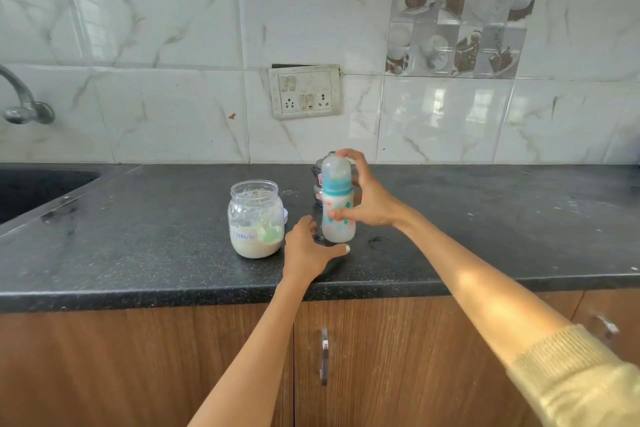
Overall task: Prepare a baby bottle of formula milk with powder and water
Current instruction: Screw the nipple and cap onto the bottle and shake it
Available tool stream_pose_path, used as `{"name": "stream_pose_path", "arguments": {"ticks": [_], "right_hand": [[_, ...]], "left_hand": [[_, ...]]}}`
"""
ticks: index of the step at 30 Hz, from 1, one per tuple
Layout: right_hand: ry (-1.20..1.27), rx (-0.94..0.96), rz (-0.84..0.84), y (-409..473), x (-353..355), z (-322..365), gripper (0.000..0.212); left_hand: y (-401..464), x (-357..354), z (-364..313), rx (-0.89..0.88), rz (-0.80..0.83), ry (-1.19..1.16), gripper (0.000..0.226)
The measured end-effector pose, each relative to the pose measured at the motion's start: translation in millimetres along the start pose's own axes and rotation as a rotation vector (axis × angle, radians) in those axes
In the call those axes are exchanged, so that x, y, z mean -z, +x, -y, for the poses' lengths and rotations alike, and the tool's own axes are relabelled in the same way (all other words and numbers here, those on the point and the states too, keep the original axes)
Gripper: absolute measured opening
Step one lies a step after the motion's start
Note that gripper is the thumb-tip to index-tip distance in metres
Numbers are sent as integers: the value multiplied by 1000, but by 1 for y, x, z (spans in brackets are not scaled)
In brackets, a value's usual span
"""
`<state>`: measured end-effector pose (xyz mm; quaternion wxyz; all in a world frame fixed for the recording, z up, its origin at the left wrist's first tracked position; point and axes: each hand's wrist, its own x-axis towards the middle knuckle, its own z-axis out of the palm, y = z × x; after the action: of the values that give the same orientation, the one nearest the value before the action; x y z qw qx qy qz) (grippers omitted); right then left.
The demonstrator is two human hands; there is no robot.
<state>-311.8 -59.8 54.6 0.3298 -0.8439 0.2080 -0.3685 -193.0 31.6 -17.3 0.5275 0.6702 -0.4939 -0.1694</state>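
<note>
A baby bottle (337,199) with a teal collar, a clear cap and milky liquid inside stands upright at the middle of the black counter (485,218). My right hand (367,199) is wrapped around it, thumb low on the body and a finger over the cap. My left hand (308,250) rests flat on the counter just left of the bottle's base, fingers apart, holding nothing. An open glass jar (255,218) labelled formula stands to the left, partly filled with pale powder, with a green scoop (269,231) inside.
Behind the bottle a small steel vessel (318,184) is mostly hidden. A white lid (285,215) peeks out behind the jar. A dark sink (38,189) with a tap (24,104) lies at far left. A socket panel (304,91) is on the tiled wall.
</note>
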Motion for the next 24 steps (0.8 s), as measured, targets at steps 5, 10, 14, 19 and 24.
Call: {"name": "stream_pose_path", "arguments": {"ticks": [5, 10, 14, 19, 24], "right_hand": [[20, 32, -35, 1, -2, 1, 94], [3, 35, -40, 7, -1, 5, 94], [40, 2, -59, 4, -3, 3, 94], [75, -59, -20, -3, -5, -7, 93], [113, -124, 40, -6, -3, -9, 96]], "left_hand": [[0, 0, 1, 1, 1, -8, 93], [1, -1, 2, 2, -1, -7, 90], [0, -1, 2, -12, -2, -10, 90], [0, -1, 4, -52, -8, -4, 78], [0, -1, 2, -94, -11, 8, 57]]}}
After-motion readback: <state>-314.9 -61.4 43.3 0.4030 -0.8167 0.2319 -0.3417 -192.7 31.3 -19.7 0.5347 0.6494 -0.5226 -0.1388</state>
